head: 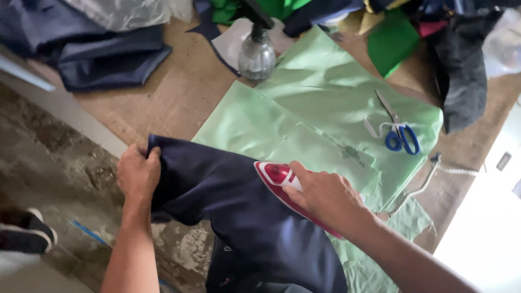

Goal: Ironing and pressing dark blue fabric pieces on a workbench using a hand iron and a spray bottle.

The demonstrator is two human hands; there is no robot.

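- The right hand (325, 196) has its fingers clamped on the red iron (282, 179), pressing the navy cloth (239, 211).
- Left of the iron, the left hand (138, 172) pinches the cloth's corner, keeping it taut over the table (179, 97) edge.

Wood table (179, 97): green sheets (325, 103) mid, navy cloth (239, 211) at front edge, spray bottle (256, 54), dark fabric piles (108, 54) at back, w/ green scrap (392, 43).

Both my forearms are bare to the frame edge, no sleeves visible. My left hand (139, 172) and right hand (324, 195) carry no gloves, rings or watch.
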